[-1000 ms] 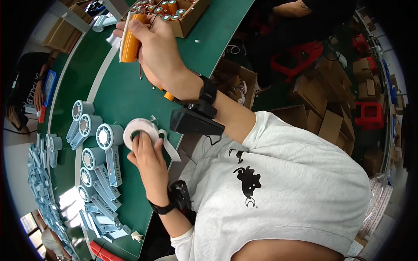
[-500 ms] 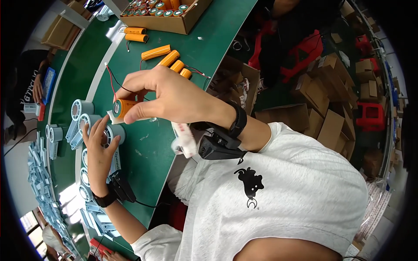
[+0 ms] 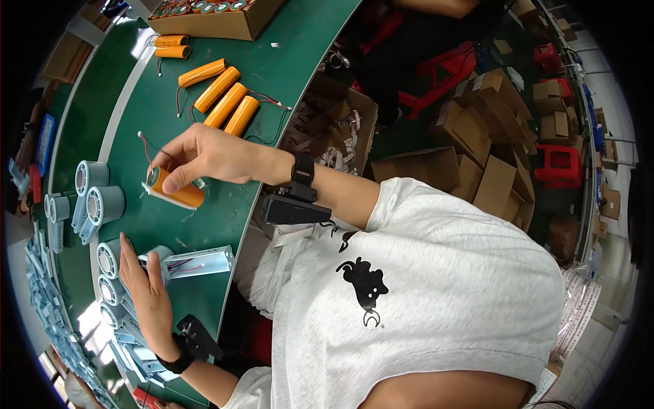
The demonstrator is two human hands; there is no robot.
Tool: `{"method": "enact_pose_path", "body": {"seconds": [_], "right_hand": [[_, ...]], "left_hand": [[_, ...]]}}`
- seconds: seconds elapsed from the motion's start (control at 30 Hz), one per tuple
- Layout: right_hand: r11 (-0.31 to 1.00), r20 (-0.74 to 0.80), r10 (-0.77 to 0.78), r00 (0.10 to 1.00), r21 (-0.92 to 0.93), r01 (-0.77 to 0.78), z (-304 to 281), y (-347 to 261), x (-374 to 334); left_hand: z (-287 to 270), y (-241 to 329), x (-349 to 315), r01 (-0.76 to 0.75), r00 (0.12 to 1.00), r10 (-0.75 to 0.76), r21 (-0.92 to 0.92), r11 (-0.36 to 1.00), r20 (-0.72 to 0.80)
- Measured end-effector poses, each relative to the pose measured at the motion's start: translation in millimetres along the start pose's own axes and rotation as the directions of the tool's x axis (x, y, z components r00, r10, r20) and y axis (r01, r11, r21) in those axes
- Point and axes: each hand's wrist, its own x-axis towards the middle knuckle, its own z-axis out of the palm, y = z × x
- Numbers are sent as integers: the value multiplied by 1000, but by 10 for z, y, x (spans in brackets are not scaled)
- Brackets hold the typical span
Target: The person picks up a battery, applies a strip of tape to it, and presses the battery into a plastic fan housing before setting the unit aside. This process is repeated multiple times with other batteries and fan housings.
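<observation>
Between the thumb and fingers of my right hand (image 3: pixel 214 153) is an orange cylindrical battery (image 3: pixel 187 196), tilted over the green table. A thin red and black lead with a white plug rises from its end, and a whitish strip lies along its lower side. My left hand (image 3: pixel 146 296) has its fingers stretched out and its thumb apart, beside the round head of a light blue handheld fan housing (image 3: pixel 201 264). That housing's handle lies hollow side up, with thin red wires inside. Whether the left fingers press on the head is hard to tell.
More blue fan housings (image 3: pixel 105 204) stand to the left. Several orange batteries (image 3: pixel 221 102) with leads lie farther off, near a cardboard box (image 3: pixel 255 20) of batteries. Beyond the table edge are an open carton (image 3: pixel 361 129) of scraps, other cartons and a red stool (image 3: pixel 558 165).
My view has shifted. The fan housing by my left hand now lies turned, its hollow handle toward me. My right hand has tilted the battery, showing the strip along its side.
</observation>
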Motion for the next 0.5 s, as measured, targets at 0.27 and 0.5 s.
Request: {"method": "enact_pose_path", "body": {"seconds": [0.27,0.5], "right_hand": [[976,-123,-81,989,-210,53,-57,-458,-193],[910,-27,-121,992,-401,100,328,-645,-304]], "left_hand": [[-157,198,-225,-277,960,277,22,961,-24],[9,-105,-260,-365,930,361,-316,876,-73]]}}
